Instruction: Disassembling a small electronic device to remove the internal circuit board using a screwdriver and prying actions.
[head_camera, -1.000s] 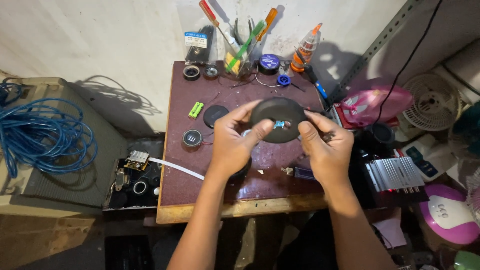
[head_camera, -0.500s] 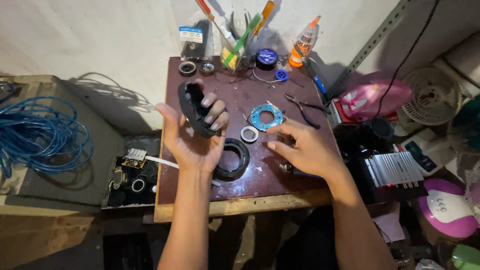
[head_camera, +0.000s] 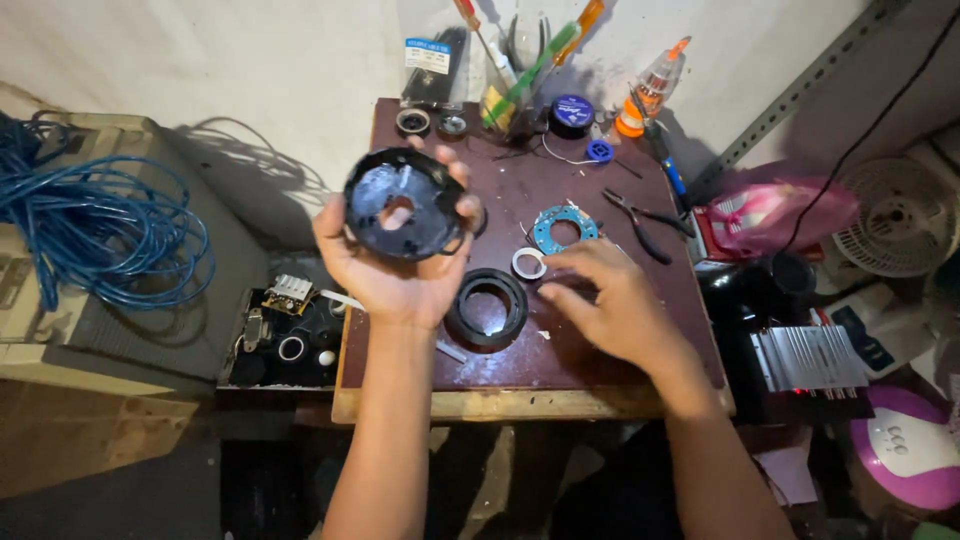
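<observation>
My left hand (head_camera: 395, 275) holds up a round black plastic cover (head_camera: 405, 203) with a hole in its middle, tilted toward me above the small dark red table (head_camera: 610, 345). My right hand (head_camera: 610, 300) hovers low over the table with its fingers apart, fingertips close to a small white ring (head_camera: 529, 263). A black rubber ring (head_camera: 487, 307) lies on the table between my hands. A blue ring-shaped circuit board (head_camera: 564, 227) lies just beyond the white ring.
Pliers (head_camera: 642, 220), a glue bottle (head_camera: 648, 85), screwdrivers (head_camera: 540, 55) and a blue solder spool (head_camera: 572, 112) crowd the table's far side. A blue cable coil (head_camera: 100, 225) lies left, a parts tray (head_camera: 285, 335) beside the table, a pink bag (head_camera: 765, 210) and fan (head_camera: 900, 215) right.
My left hand has turned the black cover from edge-on to face me and raised it. My right hand has shifted toward the white ring. A second ago both hands held the cover together.
</observation>
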